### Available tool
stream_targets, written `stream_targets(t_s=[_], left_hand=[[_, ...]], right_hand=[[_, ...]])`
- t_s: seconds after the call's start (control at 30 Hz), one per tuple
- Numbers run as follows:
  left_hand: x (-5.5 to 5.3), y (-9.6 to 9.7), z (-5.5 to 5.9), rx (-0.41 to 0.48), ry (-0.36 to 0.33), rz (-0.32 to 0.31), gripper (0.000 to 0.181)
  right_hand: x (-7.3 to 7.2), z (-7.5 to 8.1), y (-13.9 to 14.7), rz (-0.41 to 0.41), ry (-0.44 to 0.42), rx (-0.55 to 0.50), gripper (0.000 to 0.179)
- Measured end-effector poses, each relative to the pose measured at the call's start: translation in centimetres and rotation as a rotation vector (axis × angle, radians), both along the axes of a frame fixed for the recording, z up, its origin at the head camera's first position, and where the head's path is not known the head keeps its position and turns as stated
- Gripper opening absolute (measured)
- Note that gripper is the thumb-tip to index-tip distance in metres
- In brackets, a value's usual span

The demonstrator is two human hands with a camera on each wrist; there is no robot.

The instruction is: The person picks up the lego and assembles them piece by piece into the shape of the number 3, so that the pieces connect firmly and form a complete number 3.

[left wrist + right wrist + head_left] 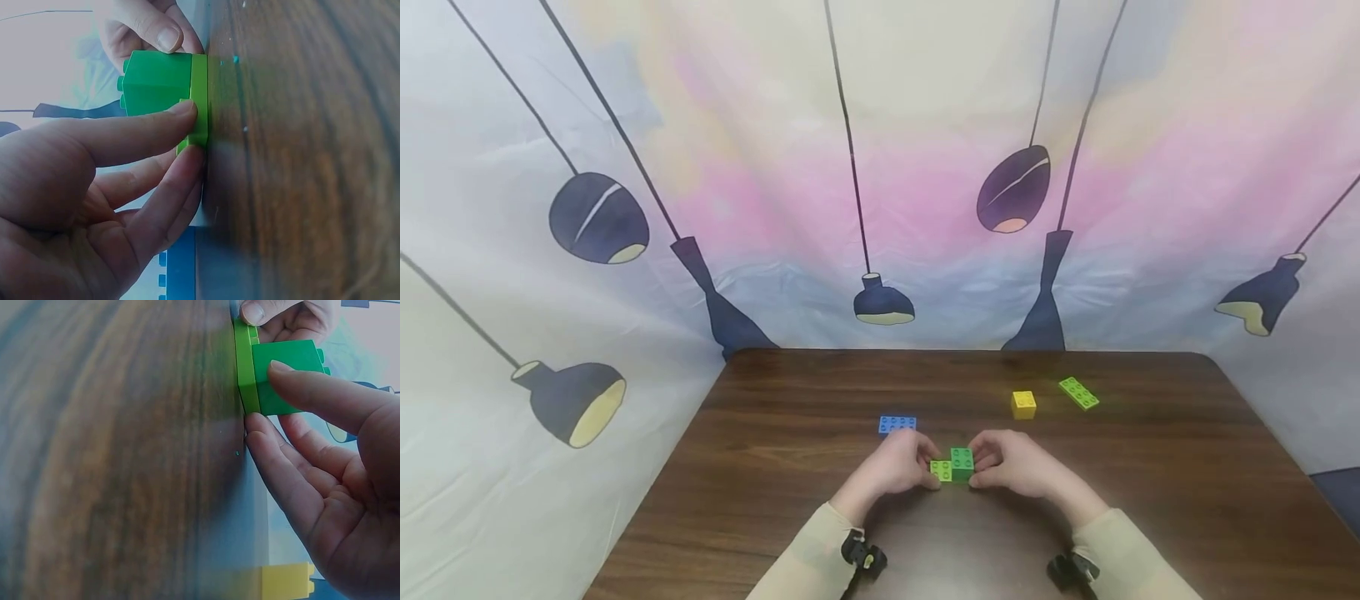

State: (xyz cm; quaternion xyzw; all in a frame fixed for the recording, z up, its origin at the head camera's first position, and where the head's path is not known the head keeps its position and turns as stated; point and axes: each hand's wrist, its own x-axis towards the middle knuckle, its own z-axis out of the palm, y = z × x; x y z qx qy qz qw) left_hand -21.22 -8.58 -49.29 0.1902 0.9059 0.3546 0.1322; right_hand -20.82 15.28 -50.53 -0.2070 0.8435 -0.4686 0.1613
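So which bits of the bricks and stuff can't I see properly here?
- Studs of the lime plate under the green block: head view, hidden by that block.
- The rest of the blue brick: left wrist view, cut off by the bottom edge.
- The rest of the yellow block: right wrist view, cut off by the bottom edge.
- What the teal speck is: left wrist view, too small to tell.

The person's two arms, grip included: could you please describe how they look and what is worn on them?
The left sleeve and right sleeve are long and pale cream. A small black device is worn near each cuff: left device, right device. The left grip and right grip are ungloved human hands; no rings show.
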Motion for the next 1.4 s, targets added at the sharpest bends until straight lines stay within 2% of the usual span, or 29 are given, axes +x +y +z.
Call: stream_targets(t_s=[0.2, 0.37, 0.57, 0.9, 1.1, 1.23, 1.4], left_hand=[[-0.1, -0.2, 0.3, -0.013, 0.024, -0.026, 0.032], [-0.3, -0.6, 0.4, 0.006, 0.016, -0.047, 0.032], [-0.7, -1.1, 0.8, 0.050, 0.000, -0.064, 0.032], [-1.5, -2.4, 1.7, 0.153, 0.062, -0.070, 0.033], [-2.4, -3.6, 2.1, 0.246, 0.178, -0.011, 0.030], [-2.8, -4.5, 2.1, 0.260, 0.185, 0.033, 0.030], [-3.2, -5.0, 1.8, 0.217, 0.181, 0.063, 0.033]], right_hand=[[0.0, 0.0, 0.1, 0.008, 0.001, -0.025, 0.037], [0.1, -0.1, 0.2, 0.009, -0.004, -0.031, 0.035], [0.2, 0.1, 0.3, 0.016, 0.010, -0.037, 0.034], [0.2, 0.1, 0.2, 0.009, 0.008, -0.022, 0.034], [0.0, -0.2, 0.2, 0.006, 0.022, -0.007, 0.034], [0.0, -0.2, 0.2, 0.008, 0.026, -0.002, 0.035], [0.1, -0.1, 0.2, 0.004, 0.020, -0.001, 0.035]])
